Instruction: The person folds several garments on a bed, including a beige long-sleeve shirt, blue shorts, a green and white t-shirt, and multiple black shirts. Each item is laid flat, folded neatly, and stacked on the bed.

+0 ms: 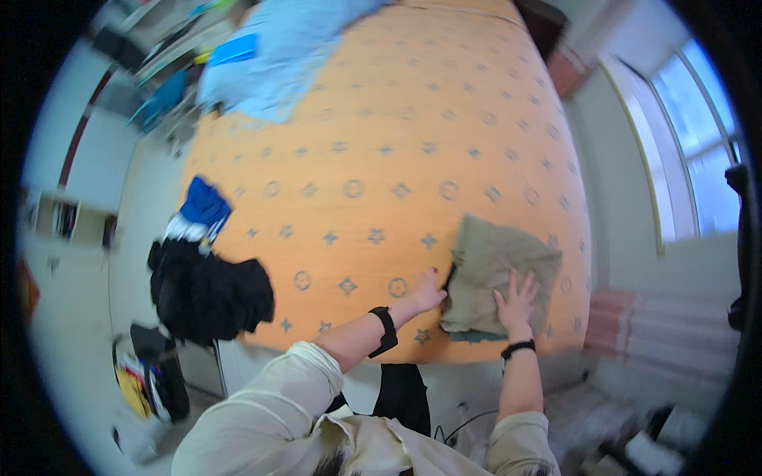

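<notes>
A folded olive-grey garment (490,258) lies near the bed's front edge, right of the middle. My right hand (517,303) rests flat on top of it, fingers spread. At the garment's left edge is my left hand (427,293), its fingers curled in beside a narrow dark strip; what they hold, if anything, is hidden. A bit of teal cloth (476,336) shows under the garment's near edge. Each wrist wears a black band.
The bed has an orange patterned sheet (349,238). On its left edge sit a heap of black clothing (210,293) and a blue and white garment (202,208). A light blue cloth (278,59) covers the far left corner. A window (690,143) is at the right.
</notes>
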`<state>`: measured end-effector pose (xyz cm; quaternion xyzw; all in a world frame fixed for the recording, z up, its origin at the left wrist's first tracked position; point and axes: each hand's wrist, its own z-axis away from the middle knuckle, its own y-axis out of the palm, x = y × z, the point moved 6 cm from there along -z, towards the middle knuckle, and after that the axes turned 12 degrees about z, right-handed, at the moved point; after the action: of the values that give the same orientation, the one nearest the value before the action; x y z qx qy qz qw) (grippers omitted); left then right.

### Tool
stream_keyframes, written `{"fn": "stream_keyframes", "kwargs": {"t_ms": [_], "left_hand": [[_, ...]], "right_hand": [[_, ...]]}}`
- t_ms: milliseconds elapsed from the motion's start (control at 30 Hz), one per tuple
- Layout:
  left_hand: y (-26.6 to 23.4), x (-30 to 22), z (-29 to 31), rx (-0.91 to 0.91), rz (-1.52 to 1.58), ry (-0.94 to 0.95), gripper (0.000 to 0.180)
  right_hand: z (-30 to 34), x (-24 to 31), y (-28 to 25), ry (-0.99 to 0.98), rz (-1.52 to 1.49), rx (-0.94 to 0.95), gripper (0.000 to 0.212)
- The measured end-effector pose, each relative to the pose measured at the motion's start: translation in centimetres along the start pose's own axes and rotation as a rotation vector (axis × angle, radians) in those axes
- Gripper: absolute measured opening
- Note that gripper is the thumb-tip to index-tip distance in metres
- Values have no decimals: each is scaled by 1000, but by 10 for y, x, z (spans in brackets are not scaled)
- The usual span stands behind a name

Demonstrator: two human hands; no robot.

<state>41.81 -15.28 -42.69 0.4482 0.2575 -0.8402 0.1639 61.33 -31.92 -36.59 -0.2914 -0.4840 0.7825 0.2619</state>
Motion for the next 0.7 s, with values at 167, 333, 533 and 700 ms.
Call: {"fn": "stream_keyframes", "kwargs": {"t_ms": [167,333,533,700], "left_hand": [[-120,11,107,21,111,53,44],[-256,75,263,-315,203,-136,32],[-395,165,441,-854,-95,-234,27],[-524,217,505,-1075,-343,-346,36]], "right_hand": [[31,9,-19,-150,-31,13,78],[97,112,-31,-357,-69,-43,67],[136,296,-53,-727,-100,69,58],[167,484,-78,-986,-54,140,56]]}}
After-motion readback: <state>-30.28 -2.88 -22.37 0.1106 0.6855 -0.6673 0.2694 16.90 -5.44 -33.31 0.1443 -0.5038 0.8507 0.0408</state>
